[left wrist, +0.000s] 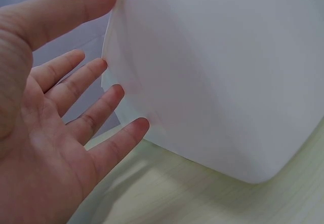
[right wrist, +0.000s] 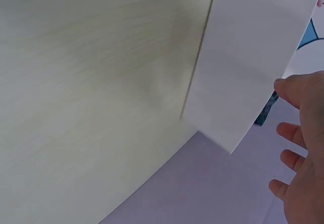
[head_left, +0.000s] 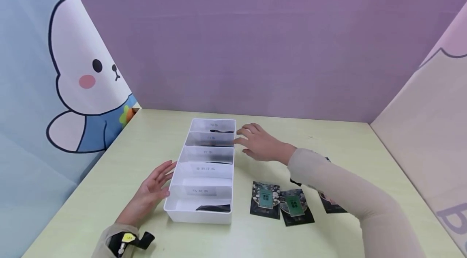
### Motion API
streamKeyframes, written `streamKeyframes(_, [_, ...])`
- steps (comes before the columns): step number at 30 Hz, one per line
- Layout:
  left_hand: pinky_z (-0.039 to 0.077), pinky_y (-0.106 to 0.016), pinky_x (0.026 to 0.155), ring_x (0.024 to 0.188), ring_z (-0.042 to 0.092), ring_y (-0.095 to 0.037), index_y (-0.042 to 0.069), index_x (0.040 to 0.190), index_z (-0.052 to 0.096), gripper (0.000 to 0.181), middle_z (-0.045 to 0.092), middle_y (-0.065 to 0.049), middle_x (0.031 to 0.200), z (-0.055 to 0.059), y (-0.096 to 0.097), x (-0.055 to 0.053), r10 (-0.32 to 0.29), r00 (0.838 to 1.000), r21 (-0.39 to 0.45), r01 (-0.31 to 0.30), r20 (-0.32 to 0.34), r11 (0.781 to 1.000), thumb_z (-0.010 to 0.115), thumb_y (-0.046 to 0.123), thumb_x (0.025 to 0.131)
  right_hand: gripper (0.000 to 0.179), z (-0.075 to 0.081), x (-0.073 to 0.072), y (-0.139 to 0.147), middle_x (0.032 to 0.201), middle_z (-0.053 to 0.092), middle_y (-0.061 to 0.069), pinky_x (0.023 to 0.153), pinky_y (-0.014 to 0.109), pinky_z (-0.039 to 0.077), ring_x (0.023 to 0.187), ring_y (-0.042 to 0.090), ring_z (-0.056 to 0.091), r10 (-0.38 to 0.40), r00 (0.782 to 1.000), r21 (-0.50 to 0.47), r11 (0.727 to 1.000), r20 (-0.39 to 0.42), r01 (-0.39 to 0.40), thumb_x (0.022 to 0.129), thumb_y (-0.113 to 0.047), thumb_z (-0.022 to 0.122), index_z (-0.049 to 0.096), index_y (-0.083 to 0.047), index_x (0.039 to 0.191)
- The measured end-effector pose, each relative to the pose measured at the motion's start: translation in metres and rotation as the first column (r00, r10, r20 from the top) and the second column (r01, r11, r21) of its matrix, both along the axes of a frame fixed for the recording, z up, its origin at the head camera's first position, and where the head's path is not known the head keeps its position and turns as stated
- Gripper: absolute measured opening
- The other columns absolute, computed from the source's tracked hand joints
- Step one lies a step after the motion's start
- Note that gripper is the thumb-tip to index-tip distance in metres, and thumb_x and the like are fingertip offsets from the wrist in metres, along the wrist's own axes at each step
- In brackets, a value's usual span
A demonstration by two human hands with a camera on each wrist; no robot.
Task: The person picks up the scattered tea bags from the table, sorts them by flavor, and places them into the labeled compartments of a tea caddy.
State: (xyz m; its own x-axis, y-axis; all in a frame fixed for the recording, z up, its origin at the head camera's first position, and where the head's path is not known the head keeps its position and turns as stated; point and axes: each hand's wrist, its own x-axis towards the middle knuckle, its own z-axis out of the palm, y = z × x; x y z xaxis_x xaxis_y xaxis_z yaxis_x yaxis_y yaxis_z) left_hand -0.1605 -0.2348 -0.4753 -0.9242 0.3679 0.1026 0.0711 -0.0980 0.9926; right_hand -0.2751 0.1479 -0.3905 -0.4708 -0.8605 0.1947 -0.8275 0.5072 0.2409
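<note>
Left hand [head_left: 148, 193] and right hand [head_left: 262, 144], fingers spread, flank a smooth, oblong white tray [head_left: 198, 217]

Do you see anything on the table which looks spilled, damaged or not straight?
Nothing looks spilled or damaged. Only slightly untidy: right of the white box, the green-labelled packet lies slanted beside the straighter teal-labelled packet, their edges touching or nearly so.

Now 1 packet [head_left: 333, 206] is partly covered by the right sleeve [head_left: 350, 194], itself cut off below; labels [head_left: 205, 168] in the box [head_left: 198, 218] are too small to be read; the right hand [right wrist: 310, 139] is cropped by its wrist view's edge.
</note>
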Motion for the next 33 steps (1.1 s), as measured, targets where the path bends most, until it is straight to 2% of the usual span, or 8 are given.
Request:
streamKeyframes(4, [0.041,-0.022,0.103,0.131,0.044,-0.004,0.008,0.158,0.018,0.077,0.036,0.009,0.154,0.001,0.001,-0.001,-0.003,1.000,-0.001,0.003,-0.003,1.000,0.057,-0.006,0.093,0.040,-0.007,-0.002,0.027,0.135,0.051,0.013,0.110,0.054,0.032,0.128,0.035,0.043,-0.048,0.999,-0.019,0.999,-0.001,0.048,0.093,-0.021,0.071,0.059,-0.014,0.131])
streamKeyframes(8, [0.041,-0.021,0.102,0.131,0.044,-0.003,0.005,0.158,0.015,0.078,0.035,0.010,0.154,0.002,0.001,-0.002,-0.004,1.000,-0.009,0.004,-0.007,1.000,0.057,-0.006,0.093,0.042,-0.013,-0.001,0.049,0.135,0.052,0.016,0.109,0.056,0.032,0.128,0.037,0.044,-0.105,0.994,-0.033,0.994,0.011,0.105,0.092,-0.020,0.072,0.057,-0.011,0.131])
streamKeyframes(12, [0.041,-0.021,0.102,0.131,0.045,-0.002,0.002,0.157,0.013,0.078,0.038,0.013,0.151,0.001,0.000,-0.002,-0.018,0.999,0.003,0.018,-0.028,1.000,0.056,-0.007,0.093,0.046,-0.022,0.002,0.068,0.134,0.052,0.018,0.106,0.058,0.034,0.127,0.040,0.044,-0.128,0.990,-0.065,0.989,0.049,0.131,0.089,-0.018,0.075,0.056,-0.009,0.130])
streamKeyframes(18, [0.041,-0.021,0.103,0.132,0.044,-0.003,0.003,0.157,0.015,0.076,0.039,0.014,0.151,-0.003,-0.001,-0.001,-0.039,0.998,0.032,0.040,-0.056,0.999,0.054,-0.009,0.093,0.048,-0.037,0.007,0.103,0.133,0.051,0.021,0.104,0.061,0.033,0.125,0.043,0.044,-0.162,0.981,-0.108,0.979,0.107,0.174,0.087,-0.015,0.077,0.056,-0.007,0.129])
streamKeyframes(21, [0.040,-0.022,0.104,0.133,0.043,-0.004,0.004,0.158,0.014,0.077,0.038,0.012,0.152,-0.003,-0.002,0.000,-0.038,0.998,0.032,0.039,-0.050,0.999,0.054,-0.009,0.093,0.049,-0.043,0.009,0.119,0.134,0.050,0.022,0.105,0.061,0.032,0.126,0.043,0.043,-0.222,0.965,-0.099,0.966,0.139,0.237,0.087,-0.016,0.077,0.056,-0.007,0.130])
streamKeyframes(25, [0.040,-0.022,0.104,0.134,0.042,-0.006,0.008,0.158,0.018,0.076,0.036,0.009,0.154,-0.002,-0.002,-0.001,-0.040,0.998,0.037,0.041,-0.050,0.998,0.054,-0.009,0.093,0.050,-0.044,0.015,0.140,0.136,0.047,0.023,0.104,0.063,0.031,0.127,0.044,0.041,-0.309,0.931,-0.074,0.942,0.192,0.328,0.088,-0.017,0.076,0.054,-0.006,0.132])
streamKeyframes(28, [0.040,-0.022,0.104,0.134,0.042,-0.006,0.009,0.158,0.019,0.076,0.035,0.008,0.154,-0.002,-0.001,-0.001,-0.039,0.998,0.034,0.041,-0.044,0.999,0.055,-0.007,0.093,0.050,-0.044,0.023,0.156,0.137,0.046,0.025,0.103,0.066,0.030,0.127,0.047,0.039,-0.340,0.907,-0.082,0.926,0.247,0.369,0.089,-0.014,0.074,0.053,-0.005,0.134])
streamKeyframes(33, [0.041,-0.022,0.104,0.133,0.042,-0.006,0.003,0.158,0.013,0.078,0.035,0.008,0.154,-0.001,-0.001,-0.001,-0.034,0.999,0.024,0.034,-0.027,0.999,0.056,-0.006,0.093,0.048,-0.050,0.034,0.183,0.138,0.043,0.028,0.101,0.070,0.028,0.127,0.050,0.037,-0.367,0.873,-0.099,0.904,0.321,0.416,0.093,-0.013,0.068,0.050,-0.004,0.136])
